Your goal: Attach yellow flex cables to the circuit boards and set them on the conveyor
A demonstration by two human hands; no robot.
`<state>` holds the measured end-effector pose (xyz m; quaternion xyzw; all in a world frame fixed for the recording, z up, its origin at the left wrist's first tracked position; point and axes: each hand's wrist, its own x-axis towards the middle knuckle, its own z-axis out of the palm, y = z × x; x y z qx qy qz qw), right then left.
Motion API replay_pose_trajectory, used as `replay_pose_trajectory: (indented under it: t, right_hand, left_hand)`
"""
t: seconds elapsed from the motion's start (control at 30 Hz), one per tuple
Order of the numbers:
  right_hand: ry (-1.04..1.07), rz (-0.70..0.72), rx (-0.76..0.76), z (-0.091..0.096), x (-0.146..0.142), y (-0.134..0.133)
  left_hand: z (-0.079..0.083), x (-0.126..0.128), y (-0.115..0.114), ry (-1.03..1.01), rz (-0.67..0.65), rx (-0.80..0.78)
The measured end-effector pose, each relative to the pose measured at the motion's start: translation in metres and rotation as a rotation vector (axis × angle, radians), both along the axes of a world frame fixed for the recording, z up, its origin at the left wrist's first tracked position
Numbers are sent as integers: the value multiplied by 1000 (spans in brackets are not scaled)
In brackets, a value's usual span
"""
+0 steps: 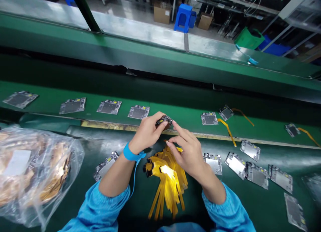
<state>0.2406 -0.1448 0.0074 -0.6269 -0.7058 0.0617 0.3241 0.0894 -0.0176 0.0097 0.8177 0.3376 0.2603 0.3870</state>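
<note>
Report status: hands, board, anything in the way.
Left hand gripping board. Right hand at board's edge, pinch unclear. Ribbon pile close below hands in view; strap cord hanging beside pile.

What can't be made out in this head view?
All in head view:
Circuit board in left hand: partly hidden by that hand.
Tiny piece at right hand: too small to identify.
White label: print, if any, blurred under plastic bag.
Rightmost flex cable: far end cut off by right edge.
</note>
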Motion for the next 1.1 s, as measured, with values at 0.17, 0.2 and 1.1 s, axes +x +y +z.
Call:
replay_pose_trajectory:
  t: [0.17,0.2,1.1]
  right_hand:
    - [160,122,-72,-1,-10,-4]
    - [196,155,-101,0,-11,-5]
    - [149,-60,-160,13,35,-1]
  left_hand:
    - [-5,2,2,6,150,16]
    - [-5,1,3,-2,170,18]
    - [15,0,-6,105,-150,-171]
